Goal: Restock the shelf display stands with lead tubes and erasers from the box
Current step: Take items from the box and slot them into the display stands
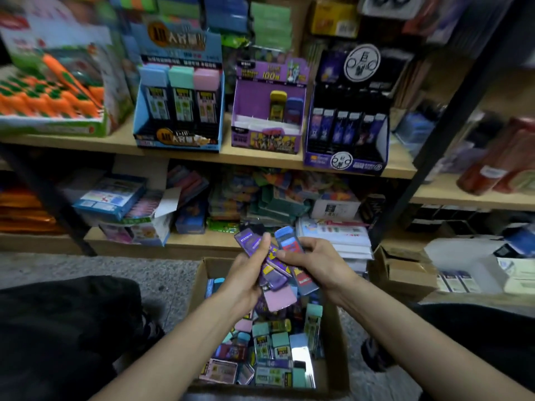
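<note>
our left hand (246, 273) curled round a fanned bunch of flat purple, pink and blue stationery packs (282, 296). our right hand (320, 263) pinched its other side, likely to square it for shelving. below the grip sat the open brown cardboard box (335, 342), and well above it the purple cardboard display stand (267, 140), which held only two pieces.

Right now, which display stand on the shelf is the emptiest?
The purple stand in the middle: only two packs stand in it, while the blue stand and the black stand beside it show full rows.
</note>
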### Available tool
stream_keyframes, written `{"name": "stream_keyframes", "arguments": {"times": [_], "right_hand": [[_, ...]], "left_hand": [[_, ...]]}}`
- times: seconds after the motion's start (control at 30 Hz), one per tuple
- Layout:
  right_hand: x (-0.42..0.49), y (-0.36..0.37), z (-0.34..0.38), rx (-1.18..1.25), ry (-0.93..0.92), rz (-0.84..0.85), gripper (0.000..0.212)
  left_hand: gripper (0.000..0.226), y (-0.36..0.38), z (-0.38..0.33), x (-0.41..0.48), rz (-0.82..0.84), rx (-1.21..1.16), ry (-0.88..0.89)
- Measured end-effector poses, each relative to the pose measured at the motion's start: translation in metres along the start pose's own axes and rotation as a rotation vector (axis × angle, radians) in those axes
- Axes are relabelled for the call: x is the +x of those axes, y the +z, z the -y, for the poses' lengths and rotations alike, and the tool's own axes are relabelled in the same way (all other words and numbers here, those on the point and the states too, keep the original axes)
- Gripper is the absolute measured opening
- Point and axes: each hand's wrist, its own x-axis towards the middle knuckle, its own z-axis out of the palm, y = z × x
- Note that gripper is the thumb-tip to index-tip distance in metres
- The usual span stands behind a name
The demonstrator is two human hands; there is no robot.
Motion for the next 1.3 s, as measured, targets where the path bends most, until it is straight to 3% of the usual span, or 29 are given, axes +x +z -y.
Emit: {"name": "stream_keyframes", "arguments": {"times": [0.17,0.33,0.57,0.63,0.73,0.83,1.03,1.3], "right_hand": [[0.000,-0.002,0.020,-0.053,-0.016,0.024,0.008],[0.008,-0.023,0.053,-0.070,-0.101,-0.099,0.018],[0.015,-0.063,0.117,-0.119,-0.297,-0.195,0.014],[0.019,-0.074,0.136,-0.170,-0.383,-0.272,0.006],[0.032,-0.093,0.164,-0.262,-0.527,-0.447,0.018],[0.047,-0.106,0.183,-0.304,-0.585,-0.513,0.004],[0.094,-0.073,0.203,-0.283,-0.639,-0.400,0.021],[0.159,-0.007,0.237,-0.541,-0.763,-0.304,0.014]], "left_hand": [[0.013,0.014,-0.023,-0.004,0.009,0.003,0.033],[0.021,0.016,-0.060,0.005,-0.030,0.039,0.110],[0.019,0.034,-0.121,0.028,-0.023,0.016,0.216],[0.018,0.037,-0.135,0.037,-0.015,0.040,0.246],[0.020,0.039,-0.150,0.052,0.009,0.022,0.279],[0.020,0.041,-0.162,0.065,0.016,-0.007,0.306],[0.015,0.045,-0.181,0.072,-0.014,-0.056,0.352],[0.009,0.029,-0.193,0.062,-0.006,-0.094,0.393]]}}
